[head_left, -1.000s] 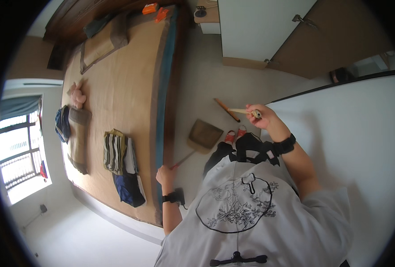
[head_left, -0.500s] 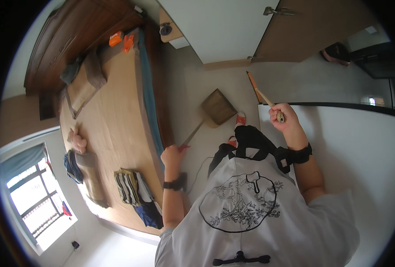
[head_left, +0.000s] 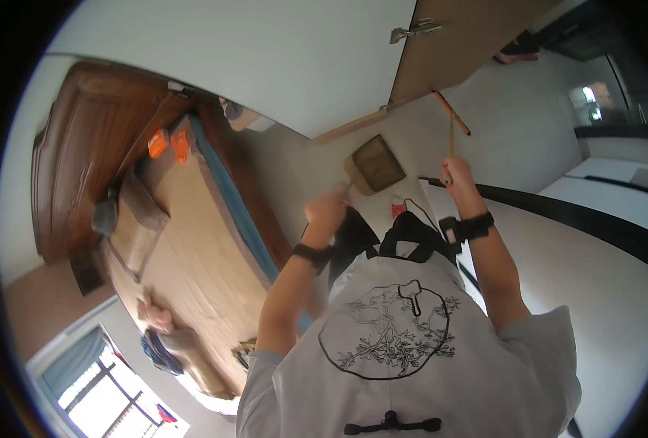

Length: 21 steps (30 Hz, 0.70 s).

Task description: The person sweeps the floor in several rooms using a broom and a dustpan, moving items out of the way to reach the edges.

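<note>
**Dustpan in one hand, broom in the other, beside the bed**

Far out to the left of both hands lies the bed (head_left: 192,241), its tan surface edged by a blue band, with a dark wooden headboard (head_left: 83,153) beyond it. Two small orange things (head_left: 169,144) sit near the head end, and a brown pillow (head_left: 135,223) rests lower on the mattress. A window (head_left: 97,379) shows at the lower left.

The left hand (head_left: 327,208) is raised in front of the chest, fingers closed around the thin handle of a dustpan (head_left: 374,165); the brown pan sits just up and right of that hand, over the pale floor (head_left: 295,157). A dark band wraps the left wrist.

To the right, well apart from the left one, the right hand (head_left: 458,175) is clenched on a slim broom handle (head_left: 452,135) that rises straight above the fist, its reddish end tilted toward a wooden door (head_left: 470,44). A black strap circles the right wrist. Right of that hand runs a white surface with a dark edge (head_left: 594,219).
</note>
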{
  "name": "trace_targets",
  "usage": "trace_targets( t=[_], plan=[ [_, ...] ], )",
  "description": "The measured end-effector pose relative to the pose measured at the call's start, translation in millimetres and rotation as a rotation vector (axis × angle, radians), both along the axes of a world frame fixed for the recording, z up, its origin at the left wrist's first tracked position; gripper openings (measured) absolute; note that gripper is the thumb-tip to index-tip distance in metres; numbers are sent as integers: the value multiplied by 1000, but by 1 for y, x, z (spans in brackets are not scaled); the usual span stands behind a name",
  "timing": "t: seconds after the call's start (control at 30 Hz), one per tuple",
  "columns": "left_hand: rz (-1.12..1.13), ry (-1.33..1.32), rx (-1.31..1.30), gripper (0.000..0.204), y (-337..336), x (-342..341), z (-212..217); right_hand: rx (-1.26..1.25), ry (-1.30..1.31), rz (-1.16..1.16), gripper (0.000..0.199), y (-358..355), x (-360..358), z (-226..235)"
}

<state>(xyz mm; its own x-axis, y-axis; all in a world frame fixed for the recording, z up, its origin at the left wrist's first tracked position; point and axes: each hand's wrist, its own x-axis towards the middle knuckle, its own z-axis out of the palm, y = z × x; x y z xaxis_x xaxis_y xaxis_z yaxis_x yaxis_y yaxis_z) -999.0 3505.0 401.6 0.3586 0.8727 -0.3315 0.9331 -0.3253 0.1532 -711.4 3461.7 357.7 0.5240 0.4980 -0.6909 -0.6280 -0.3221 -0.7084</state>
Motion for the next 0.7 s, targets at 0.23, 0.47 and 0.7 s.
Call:
trace_targets(
  t=[0.23,0.47,0.7],
  plan=[
    [-239,-99,-142,27,66,59,-34,-312,-288,363,8,18,-5,-82],
    [-444,-347,-201,38,87,52,-45,109,554,135,17,-55,-75,-12],
    [-271,-330,-246,19,81,-27,-43,-34,450,114,34,-39,-108,78]
  ],
)
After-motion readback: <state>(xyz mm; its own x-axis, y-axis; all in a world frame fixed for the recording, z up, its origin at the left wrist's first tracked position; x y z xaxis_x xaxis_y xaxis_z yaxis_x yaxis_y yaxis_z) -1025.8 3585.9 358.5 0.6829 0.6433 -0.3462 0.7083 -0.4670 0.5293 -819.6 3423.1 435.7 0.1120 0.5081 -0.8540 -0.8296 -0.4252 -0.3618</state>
